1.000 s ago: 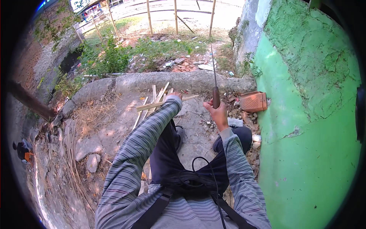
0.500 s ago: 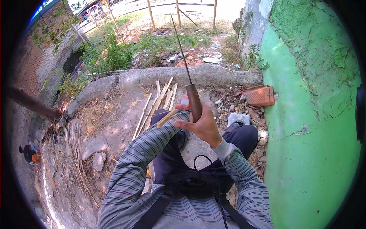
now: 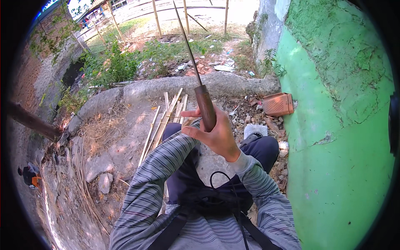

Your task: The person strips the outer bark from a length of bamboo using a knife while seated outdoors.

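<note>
My right hand is closed around the brown wooden handle of a long knife. Its thin blade, seen nearly edge-on, points up and away from me. One finger sticks out to the left behind the handle. My left forearm, in a striped grey sleeve, crosses toward the same spot. The left hand itself is hidden behind the right hand and the handle, so its fingers do not show. Just beyond the left cuff lie several split bamboo strips on the ground, past my bent left knee.
A green plastered wall runs along my right. Beside it lie a terracotta roof tile, a white package and rubble. A low stone kerb crosses ahead, with plants beyond. A dark pole juts in from the left.
The whole view has shifted slightly. The knife has tilted a little, its tip reaching the upper edge. A strip that lay across by my left cuff is now mostly out of sight.
</note>
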Demonstrator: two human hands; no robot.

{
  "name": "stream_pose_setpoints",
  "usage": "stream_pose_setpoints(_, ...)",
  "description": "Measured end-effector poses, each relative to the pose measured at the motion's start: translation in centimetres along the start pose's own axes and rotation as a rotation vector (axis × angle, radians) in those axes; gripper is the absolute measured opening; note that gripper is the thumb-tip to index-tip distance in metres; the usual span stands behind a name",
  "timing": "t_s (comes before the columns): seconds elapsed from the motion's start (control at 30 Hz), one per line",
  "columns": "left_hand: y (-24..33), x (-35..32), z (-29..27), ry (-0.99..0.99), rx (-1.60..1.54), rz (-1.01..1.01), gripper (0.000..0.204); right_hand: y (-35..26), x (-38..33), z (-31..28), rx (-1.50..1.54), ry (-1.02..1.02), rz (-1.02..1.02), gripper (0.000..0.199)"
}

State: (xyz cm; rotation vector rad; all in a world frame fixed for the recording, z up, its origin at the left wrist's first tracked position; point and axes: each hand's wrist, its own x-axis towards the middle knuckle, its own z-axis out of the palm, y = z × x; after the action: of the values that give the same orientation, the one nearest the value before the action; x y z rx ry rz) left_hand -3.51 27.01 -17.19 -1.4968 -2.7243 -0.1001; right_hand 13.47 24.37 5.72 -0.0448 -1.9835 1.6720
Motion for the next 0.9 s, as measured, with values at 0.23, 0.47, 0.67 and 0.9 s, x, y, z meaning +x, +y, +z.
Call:
stream_pose_setpoints(0.23,1.4,-4.0,-2.4,0.302,-0.108,0.341,0.028,-0.5,1.4,0.2,0.04,0.004,-0.003,0.038)
stream_pose_setpoints(0.47,1.6,-16.0,-15.2,0.368,-0.269,0.497,0.026,-0.8,2.3,-0.2,0.108,0.011,-0.035,0.039)
stream_pose_setpoints(0.67,0.9,-22.1,-26.8,0.465,-0.643,-0.136,0.025,-1.3,1.9,-0.2,0.131,0.087,-0.009,0.053)
stream_pose_setpoints(0.9,1.9,-19.2,-27.4,0.79,-0.911,-0.074,0.05,-2.0,1.4,0.0,0.281,0.087,0.049,0.054)
